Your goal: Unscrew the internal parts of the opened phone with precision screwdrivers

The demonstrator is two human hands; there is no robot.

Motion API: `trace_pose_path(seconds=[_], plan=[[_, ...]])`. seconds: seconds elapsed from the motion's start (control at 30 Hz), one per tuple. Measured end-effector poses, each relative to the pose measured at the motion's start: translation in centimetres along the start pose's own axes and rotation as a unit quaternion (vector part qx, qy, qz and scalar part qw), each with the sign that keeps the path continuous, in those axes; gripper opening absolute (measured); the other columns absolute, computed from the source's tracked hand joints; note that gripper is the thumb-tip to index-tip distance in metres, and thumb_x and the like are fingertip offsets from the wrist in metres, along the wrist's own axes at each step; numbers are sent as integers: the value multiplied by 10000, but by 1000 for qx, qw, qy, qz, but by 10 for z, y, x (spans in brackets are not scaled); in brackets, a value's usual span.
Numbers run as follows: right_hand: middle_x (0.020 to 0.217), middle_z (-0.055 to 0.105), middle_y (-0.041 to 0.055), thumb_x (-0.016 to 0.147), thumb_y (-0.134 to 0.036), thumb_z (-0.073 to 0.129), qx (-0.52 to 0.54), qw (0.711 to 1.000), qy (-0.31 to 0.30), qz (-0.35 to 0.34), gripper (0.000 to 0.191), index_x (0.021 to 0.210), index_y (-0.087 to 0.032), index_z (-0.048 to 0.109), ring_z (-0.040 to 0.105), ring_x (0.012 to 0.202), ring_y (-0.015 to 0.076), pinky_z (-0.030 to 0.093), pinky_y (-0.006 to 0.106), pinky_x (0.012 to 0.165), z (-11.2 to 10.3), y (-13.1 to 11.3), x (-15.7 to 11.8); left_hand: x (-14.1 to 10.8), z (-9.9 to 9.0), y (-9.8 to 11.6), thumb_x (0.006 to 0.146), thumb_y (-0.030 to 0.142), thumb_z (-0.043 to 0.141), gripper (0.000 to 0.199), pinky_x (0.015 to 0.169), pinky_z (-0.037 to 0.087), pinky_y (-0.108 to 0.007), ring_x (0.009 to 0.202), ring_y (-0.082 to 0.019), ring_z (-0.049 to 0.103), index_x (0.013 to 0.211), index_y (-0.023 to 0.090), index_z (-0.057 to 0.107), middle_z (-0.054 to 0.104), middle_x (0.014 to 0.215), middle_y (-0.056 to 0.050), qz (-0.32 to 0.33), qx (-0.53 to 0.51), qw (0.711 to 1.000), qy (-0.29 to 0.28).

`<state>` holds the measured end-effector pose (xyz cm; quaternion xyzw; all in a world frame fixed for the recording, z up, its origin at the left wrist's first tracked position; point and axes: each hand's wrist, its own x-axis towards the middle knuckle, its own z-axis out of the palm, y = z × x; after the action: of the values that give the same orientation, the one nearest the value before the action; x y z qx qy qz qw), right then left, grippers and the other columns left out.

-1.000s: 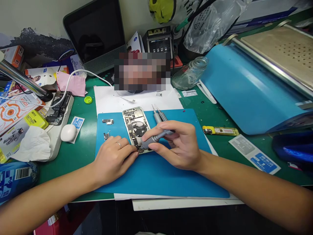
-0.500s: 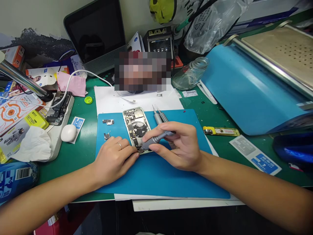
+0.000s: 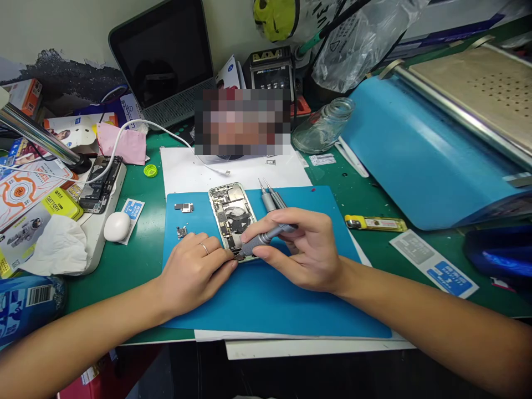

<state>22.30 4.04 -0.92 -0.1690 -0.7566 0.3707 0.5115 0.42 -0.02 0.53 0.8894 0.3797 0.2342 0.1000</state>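
An opened smartphone [image 3: 238, 217] with bare internal parts lies on a blue mat [image 3: 266, 302]. My left hand [image 3: 197, 269], a ring on one finger, is closed at the phone's lower left corner, with thumb and index fingertips pressed against it. In my right hand [image 3: 310, 249] a grey screwdriver [image 3: 262, 239] is gripped between thumb and fingers, its tip down at the phone's bottom end. The exact contact point is too small to make out. Two more grey screwdrivers [image 3: 269, 195] lie beside the phone, partly behind my right hand. Left of the phone sit two small metal parts [image 3: 184, 208].
White paper [image 3: 178, 166] extends behind the mat, with a cable end [image 3: 226, 172] on it. To the right are a yellow cutter knife [image 3: 376, 223], a label card [image 3: 434, 263] and a glass jar [image 3: 324, 124]. A white earbud case [image 3: 117, 226] sits left.
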Motion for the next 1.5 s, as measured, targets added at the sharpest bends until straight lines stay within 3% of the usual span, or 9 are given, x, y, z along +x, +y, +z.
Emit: trace_pose_path(seconds=[1.5], plan=[[986,708,43,891,-61,635,-14,1000,-1,-14,611,1409,-274,389,745,896,170,655,294,765,-2,-1,2,1,0,0,1020,265,523,223,635,340,-327,672,-159,477,887,171,677,604,735,-14,-5,-1,1000,-2]])
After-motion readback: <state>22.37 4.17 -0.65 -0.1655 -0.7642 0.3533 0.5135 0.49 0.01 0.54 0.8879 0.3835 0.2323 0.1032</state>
